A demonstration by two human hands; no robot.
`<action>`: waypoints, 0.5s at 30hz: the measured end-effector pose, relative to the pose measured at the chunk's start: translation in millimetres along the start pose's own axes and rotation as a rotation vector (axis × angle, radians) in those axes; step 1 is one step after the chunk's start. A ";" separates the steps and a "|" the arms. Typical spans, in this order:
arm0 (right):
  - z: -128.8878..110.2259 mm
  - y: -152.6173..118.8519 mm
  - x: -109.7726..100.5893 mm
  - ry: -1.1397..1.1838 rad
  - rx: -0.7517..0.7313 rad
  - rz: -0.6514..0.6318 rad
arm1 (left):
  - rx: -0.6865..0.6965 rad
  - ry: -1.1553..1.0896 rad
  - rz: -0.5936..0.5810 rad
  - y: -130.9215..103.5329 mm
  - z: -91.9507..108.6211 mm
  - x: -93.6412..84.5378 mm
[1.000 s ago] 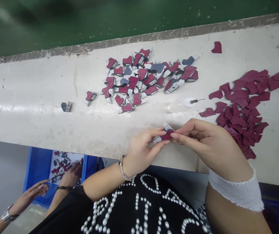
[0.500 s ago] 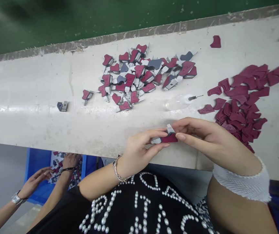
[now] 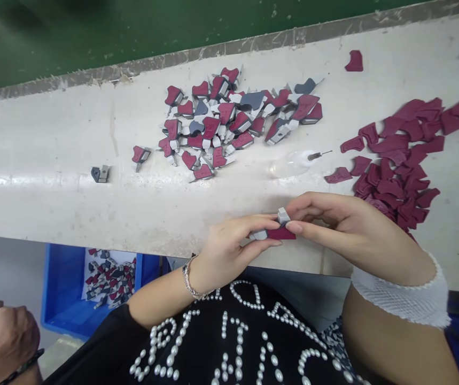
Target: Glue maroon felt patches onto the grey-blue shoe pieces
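Near the front edge of the white table, my left hand (image 3: 229, 246) pinches a small grey and maroon part (image 3: 281, 232) between thumb and fingers. My right hand (image 3: 333, 224) closes its thumb and fingertips on the right end of the same part. A pale grey tab sticks up between the two hands. Behind them lies a clear bottle (image 3: 291, 164) with a thin needle tip pointing right. Beyond it spreads a pile of maroon and grey parts (image 3: 227, 113). To the right is a heap of loose maroon pieces (image 3: 391, 190).
A dark and grey part (image 3: 100, 174) and a maroon-topped part (image 3: 140, 154) lie apart at the left. One maroon piece (image 3: 354, 61) is at the back right. Below left, a blue bin (image 3: 63, 289) holds similar parts, beside another person's hands (image 3: 5, 337).
The other person's hands have left the blue bin and moved to the lower left, close together. My hands keep hold of the part, which has shifted and tilted slightly.
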State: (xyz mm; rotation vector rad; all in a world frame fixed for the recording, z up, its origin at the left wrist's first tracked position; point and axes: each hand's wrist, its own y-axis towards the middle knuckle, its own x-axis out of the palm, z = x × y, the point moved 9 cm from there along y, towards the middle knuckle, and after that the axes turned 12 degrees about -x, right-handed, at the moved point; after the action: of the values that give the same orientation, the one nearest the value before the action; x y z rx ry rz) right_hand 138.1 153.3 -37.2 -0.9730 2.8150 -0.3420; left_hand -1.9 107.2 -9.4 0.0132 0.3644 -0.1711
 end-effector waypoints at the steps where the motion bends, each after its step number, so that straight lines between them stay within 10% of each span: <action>1: 1.0 -0.1 0.1 0.020 0.011 -0.013 | 0.005 0.000 -0.011 0.2 0.6 0.6; 15: -4.0 -3.3 5.4 -0.015 -0.041 -0.120 | 0.153 0.091 -0.097 -3.3 11.3 4.3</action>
State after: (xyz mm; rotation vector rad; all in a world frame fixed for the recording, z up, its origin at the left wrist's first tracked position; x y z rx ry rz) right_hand 135.0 148.1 -32.8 -1.1520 2.7672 -0.2909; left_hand 5.5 102.8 -0.3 0.1546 0.4420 -0.2948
